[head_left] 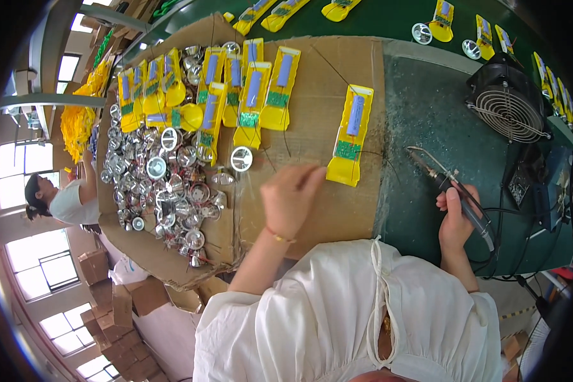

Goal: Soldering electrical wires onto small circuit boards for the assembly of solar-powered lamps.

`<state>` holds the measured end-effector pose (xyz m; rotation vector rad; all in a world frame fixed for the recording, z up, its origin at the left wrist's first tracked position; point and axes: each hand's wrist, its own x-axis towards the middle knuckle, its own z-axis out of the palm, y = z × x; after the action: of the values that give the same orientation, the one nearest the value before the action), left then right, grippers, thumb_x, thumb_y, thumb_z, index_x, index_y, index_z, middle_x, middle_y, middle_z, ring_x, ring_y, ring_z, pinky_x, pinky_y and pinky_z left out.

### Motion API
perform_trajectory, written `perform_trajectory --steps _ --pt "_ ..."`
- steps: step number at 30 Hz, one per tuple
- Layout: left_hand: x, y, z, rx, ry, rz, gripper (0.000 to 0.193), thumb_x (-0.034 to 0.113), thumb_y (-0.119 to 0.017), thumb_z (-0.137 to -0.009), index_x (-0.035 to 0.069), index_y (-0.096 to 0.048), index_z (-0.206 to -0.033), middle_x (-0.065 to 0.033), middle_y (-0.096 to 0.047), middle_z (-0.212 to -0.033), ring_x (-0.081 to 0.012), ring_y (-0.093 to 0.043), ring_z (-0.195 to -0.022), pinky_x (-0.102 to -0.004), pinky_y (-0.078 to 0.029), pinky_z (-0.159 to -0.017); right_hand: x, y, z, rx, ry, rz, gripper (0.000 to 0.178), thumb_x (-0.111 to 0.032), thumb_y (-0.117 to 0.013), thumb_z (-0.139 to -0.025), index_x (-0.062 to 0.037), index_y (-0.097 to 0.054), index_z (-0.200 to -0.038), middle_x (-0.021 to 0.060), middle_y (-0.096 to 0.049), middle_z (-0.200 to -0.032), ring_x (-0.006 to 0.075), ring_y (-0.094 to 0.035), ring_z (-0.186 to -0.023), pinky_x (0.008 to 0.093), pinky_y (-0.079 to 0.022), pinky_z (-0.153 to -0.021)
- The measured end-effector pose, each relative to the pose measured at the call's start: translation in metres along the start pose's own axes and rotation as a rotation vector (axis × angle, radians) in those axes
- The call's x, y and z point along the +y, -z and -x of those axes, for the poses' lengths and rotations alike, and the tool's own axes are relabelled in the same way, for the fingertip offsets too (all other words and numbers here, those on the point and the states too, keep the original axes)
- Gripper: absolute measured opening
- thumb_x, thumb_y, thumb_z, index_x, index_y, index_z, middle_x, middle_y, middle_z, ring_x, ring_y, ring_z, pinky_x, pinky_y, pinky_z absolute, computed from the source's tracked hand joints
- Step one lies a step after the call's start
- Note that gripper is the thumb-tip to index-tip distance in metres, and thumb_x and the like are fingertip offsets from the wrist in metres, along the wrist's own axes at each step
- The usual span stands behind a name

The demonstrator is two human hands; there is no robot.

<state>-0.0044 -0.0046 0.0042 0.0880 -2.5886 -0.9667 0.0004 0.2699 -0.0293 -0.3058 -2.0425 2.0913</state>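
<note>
Over the cardboard, my left hand [291,194] has its fingers curled together, their tips by the lower end of a yellow plastic housing [344,172]. What they pinch, if anything, is hidden. That housing lies apart from the others and carries a purple cylindrical battery [356,116] and a green circuit board [347,150], with thin dark wires sticking out. On the right, my right hand [455,219] grips a soldering iron [470,210] like a pen. Its tip points up and left over the green tabletop, beside a thin bent metal tube. A silver reflector [241,159] lies left of my left hand.
Several silver reflectors [165,204] are heaped at the left, with similar yellow housings [253,95] behind them. A black fan [508,105] with a wire grille stands at the far right. Cables [500,229] run beside my right hand. Another person [73,200] is at the far left.
</note>
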Motion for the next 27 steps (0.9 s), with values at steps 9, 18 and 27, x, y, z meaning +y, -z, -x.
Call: perform_trajectory --steps 9,18,27 --pt "-0.055 0.051 -0.029 0.058 -0.293 -0.454 0.015 0.012 -0.072 -0.066 0.006 -0.067 -0.079 -0.0056 -0.053 -0.082 -0.0241 -0.050 -0.079 -0.0347 -0.043 -0.066 -0.001 0.000 0.006 0.026 0.032 0.006 0.017 -0.011 -0.060 -0.083 0.0020 -0.056 -0.092 0.0073 -0.059 -0.068 0.0107 -0.057 -0.059 0.0203 -0.044 -0.053" --pt "0.003 0.017 -0.007 -0.262 0.266 0.335 0.011 0.006 -0.069 -0.073 -0.002 -0.067 -0.080 -0.0089 -0.065 -0.068 -0.0133 -0.062 -0.059 -0.0234 -0.047 -0.053 -0.029 -0.025 0.017 -0.248 0.176 0.004 0.020 -0.003 -0.058 -0.081 0.0037 -0.050 -0.098 0.0106 -0.059 -0.076 0.0144 -0.060 -0.068 0.0256 -0.050 -0.063" --pt "0.000 -0.019 -0.012 -0.174 0.062 0.289 0.007 0.005 -0.069 -0.073 -0.001 -0.066 -0.075 -0.0073 -0.058 -0.073 -0.0136 -0.053 -0.054 -0.0255 -0.042 -0.049 -0.022 -0.056 0.017 -0.316 0.105 0.090 0.017 -0.007 -0.063 -0.080 0.0036 -0.054 -0.090 0.0108 -0.062 -0.074 0.0127 -0.060 -0.064 0.0243 -0.050 -0.058"
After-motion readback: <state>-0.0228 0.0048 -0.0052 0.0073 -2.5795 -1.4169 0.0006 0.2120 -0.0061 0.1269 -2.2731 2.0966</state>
